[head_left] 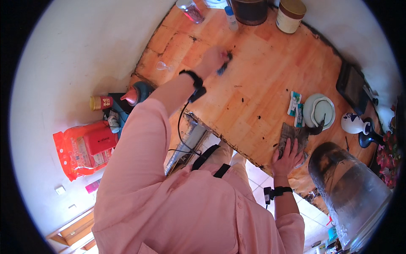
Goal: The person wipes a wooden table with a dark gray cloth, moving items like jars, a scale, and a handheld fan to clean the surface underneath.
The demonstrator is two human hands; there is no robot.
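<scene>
On the left side, my left hand (217, 57) reaches out over the wood-patterned tabletop (266, 70). Its fingers are closed around a small dark brush-like thing (223, 68), blurred and partly hidden by the hand. Near the table's front edge on the right, my right hand (288, 159) lies on a grey-brown cloth (290, 133), fingers spread flat over it. Just beyond the cloth are two teal-and-white packets (294, 103) and a pale green round dish (328, 111). A small dark object (314, 130) touches the cloth's far right corner. Dark specks dot the tabletop.
A large clear plastic container (352, 193) stands at right, near a white-and-blue vase (350, 123) and a black flat device (350, 84). A jar (192, 12), a blue-capped bottle (231, 20) and a brown-lidded tub (290, 17) line the back. A small clear goblet (161, 65) lies at left.
</scene>
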